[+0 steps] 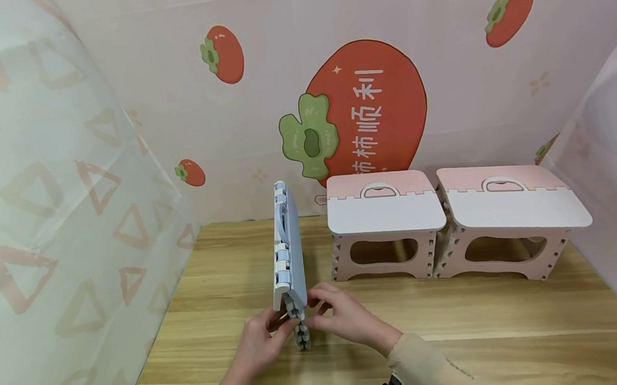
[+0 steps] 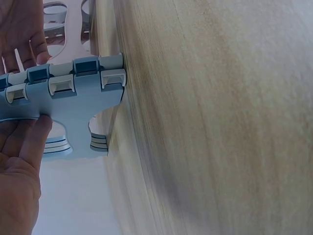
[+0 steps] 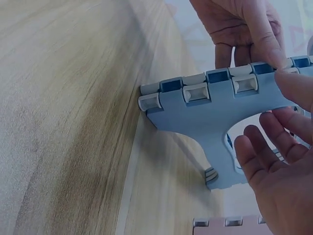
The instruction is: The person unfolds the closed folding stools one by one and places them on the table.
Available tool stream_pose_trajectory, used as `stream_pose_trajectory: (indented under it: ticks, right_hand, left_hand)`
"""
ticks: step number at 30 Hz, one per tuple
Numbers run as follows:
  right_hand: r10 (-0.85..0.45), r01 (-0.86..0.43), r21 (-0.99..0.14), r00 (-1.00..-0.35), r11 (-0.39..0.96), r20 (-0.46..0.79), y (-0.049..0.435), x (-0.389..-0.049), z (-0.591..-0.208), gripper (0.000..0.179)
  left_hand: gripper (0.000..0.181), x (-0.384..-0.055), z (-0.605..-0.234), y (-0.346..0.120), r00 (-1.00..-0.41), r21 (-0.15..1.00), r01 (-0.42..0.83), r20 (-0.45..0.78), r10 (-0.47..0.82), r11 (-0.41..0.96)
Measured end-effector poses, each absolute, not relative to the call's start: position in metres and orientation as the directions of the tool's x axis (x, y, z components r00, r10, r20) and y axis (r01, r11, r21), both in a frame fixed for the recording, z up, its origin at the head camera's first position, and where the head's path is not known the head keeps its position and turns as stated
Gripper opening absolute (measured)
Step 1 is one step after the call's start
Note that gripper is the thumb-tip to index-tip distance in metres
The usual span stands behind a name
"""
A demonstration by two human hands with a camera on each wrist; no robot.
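Observation:
A blue and white folding stool (image 1: pixel 294 240) stands on its edge on the wooden table, its hinged leg panel (image 3: pixel 195 122) at the near end, folded thin. My left hand (image 1: pixel 259 343) grips this near end from the left, its thumb (image 2: pixel 36 142) lying over the blue panel. From the right side my right hand (image 1: pixel 348 316) reaches to the same end. Its thumb touches the hinged edge, while its loosely bent fingers (image 3: pixel 254 152) lie by the panel's cutout without closing round it. The stool hides part of the left fingers in the head view.
Two pink and white stools, one (image 1: pixel 386 214) in the middle back and another (image 1: pixel 516 209) at its right, stand unfolded side by side on the wooden table (image 1: pixel 454 325). A pale printed sheet (image 1: pixel 256 119) lines the back and sides.

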State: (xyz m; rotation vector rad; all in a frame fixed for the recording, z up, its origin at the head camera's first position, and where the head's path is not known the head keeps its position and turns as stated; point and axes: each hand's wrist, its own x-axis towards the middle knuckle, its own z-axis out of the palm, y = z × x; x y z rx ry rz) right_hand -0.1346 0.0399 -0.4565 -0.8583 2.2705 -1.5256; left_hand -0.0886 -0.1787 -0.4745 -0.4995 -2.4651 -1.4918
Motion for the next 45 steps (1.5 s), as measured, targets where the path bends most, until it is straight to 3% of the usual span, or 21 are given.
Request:
stream_pose_trajectory:
  ticks: [9, 21, 45]
  right_hand:
    - [-0.577, -0.387, -0.86, -0.805, 0.333, 0.139, 0.037, -0.134, -0.458, 0.028]
    - [-0.566, -0.441, -0.853, -0.793, 0.279, 0.225, 0.033, -0.135, -0.46, 0.032]
    - [-0.574, -0.475, -0.817, -0.786, 0.326, 0.228, 0.029, -0.137, -0.456, 0.033]
  left_hand:
    - [0.029, -0.089, -0.476, -0.178, -0.925, 0.8, 0.378, 0.345, 0.158, 0.465]
    - [0.032, -0.09, -0.477, -0.179, -0.905, 0.774, 0.421, 0.392, 0.164, 0.473]
    - [0.031, -0.092, -0.474, -0.181, -0.9, 0.748, 0.431, 0.398, 0.178, 0.505]
